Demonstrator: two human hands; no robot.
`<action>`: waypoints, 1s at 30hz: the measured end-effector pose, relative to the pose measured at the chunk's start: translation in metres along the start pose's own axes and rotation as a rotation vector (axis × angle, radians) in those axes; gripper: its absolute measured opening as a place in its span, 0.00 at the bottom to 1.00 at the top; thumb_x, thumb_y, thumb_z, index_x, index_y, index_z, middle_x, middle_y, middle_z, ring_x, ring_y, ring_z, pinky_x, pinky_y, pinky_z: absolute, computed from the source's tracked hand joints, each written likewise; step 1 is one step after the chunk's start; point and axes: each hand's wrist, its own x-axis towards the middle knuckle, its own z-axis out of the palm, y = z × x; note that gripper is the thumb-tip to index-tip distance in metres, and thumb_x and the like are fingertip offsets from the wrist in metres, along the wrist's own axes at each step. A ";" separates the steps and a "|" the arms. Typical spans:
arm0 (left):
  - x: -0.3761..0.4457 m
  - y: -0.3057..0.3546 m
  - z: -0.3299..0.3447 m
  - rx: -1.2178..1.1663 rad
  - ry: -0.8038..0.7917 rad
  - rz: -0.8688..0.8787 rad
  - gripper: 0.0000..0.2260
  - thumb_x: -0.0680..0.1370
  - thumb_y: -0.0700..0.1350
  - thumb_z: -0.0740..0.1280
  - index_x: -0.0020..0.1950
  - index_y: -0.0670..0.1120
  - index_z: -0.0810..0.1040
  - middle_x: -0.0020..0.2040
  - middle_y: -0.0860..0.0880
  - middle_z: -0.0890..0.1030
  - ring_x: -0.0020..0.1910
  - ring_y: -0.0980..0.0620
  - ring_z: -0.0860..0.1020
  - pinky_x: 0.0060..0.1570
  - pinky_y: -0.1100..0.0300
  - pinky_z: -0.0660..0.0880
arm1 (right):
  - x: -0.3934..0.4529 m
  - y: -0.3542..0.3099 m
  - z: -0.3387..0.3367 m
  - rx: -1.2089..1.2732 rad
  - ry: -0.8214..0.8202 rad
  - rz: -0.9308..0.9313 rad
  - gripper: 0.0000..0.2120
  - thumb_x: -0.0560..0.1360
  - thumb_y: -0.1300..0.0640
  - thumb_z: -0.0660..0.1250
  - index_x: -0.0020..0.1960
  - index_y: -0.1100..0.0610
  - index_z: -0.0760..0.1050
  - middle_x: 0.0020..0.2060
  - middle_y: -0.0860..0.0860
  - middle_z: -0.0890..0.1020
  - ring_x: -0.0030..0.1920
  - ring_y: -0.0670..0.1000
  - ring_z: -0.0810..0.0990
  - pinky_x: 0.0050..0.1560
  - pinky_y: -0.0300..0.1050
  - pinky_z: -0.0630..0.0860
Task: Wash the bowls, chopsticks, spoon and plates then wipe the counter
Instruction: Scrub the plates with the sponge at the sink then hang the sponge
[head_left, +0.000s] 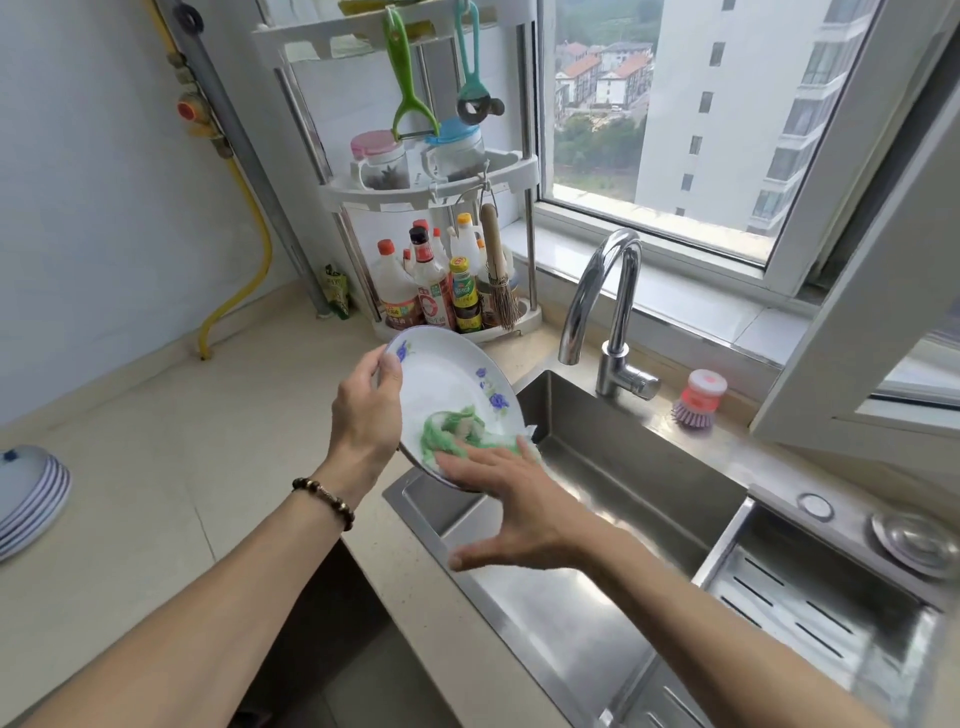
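A white plate (447, 376) with blue flower prints is held tilted over the left edge of the steel sink (613, 467). My left hand (366, 410) grips its left rim, thumb on the inner face. My right hand (511, 506) presses a green and white scrubbing cloth (457, 431) against the plate's lower face with straight fingers. A stack of white, blue-rimmed plates (31, 493) sits on the counter at the far left.
A chrome faucet (608, 312) stands behind the sink, with a pink dish brush (698, 397) to its right. A corner rack (441, 270) holds sauce bottles and jars. A drain tray (810, 618) and strainer lid (914, 540) lie at the right.
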 end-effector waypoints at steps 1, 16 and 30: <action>-0.001 0.001 0.000 -0.005 -0.017 -0.007 0.17 0.85 0.53 0.56 0.67 0.47 0.78 0.56 0.47 0.83 0.54 0.46 0.82 0.46 0.54 0.79 | 0.002 0.010 -0.003 -0.087 0.031 0.034 0.44 0.72 0.43 0.75 0.80 0.41 0.55 0.80 0.44 0.57 0.78 0.45 0.54 0.77 0.55 0.31; 0.004 0.006 -0.013 -0.024 -0.029 -0.055 0.14 0.86 0.49 0.57 0.45 0.49 0.78 0.37 0.51 0.79 0.36 0.51 0.76 0.27 0.62 0.68 | 0.001 -0.010 0.026 -0.050 0.181 -0.126 0.36 0.71 0.72 0.57 0.76 0.51 0.68 0.78 0.47 0.65 0.76 0.53 0.64 0.78 0.45 0.57; -0.032 0.006 0.006 -0.327 -0.013 -0.243 0.21 0.79 0.44 0.69 0.70 0.51 0.69 0.59 0.47 0.82 0.53 0.44 0.84 0.44 0.47 0.84 | 0.030 -0.011 0.019 -0.477 0.632 -0.129 0.11 0.72 0.66 0.65 0.51 0.56 0.82 0.41 0.53 0.84 0.35 0.56 0.82 0.29 0.46 0.76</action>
